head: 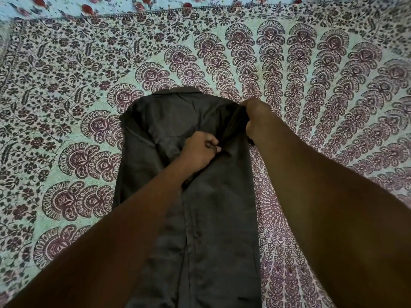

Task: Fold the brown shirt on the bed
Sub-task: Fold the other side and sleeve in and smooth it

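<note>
From the head camera I see the brown shirt lying lengthwise on the bed, collar at the far end and hem running out of view at the bottom edge of the picture, on top of a bedspread printed with dark maroon paisley and leaf shapes on a pale green ground. The shirt looks already narrowed, its sides turned inward so that it forms a long dark strip with a seam or placket line down its middle. My left hand sits over the middle of the shirt's upper part, fingers curled into a fist and pinching a gather of the fabric between thumb and fingers. My right hand is at the shirt's right shoulder edge, just beside the collar end, fingers closed round a fold of cloth that is lifted slightly off the bed. Both bare forearms reach in from the bottom corners. Along the far edge a second sheet shows, light blue with red flowers.
</note>
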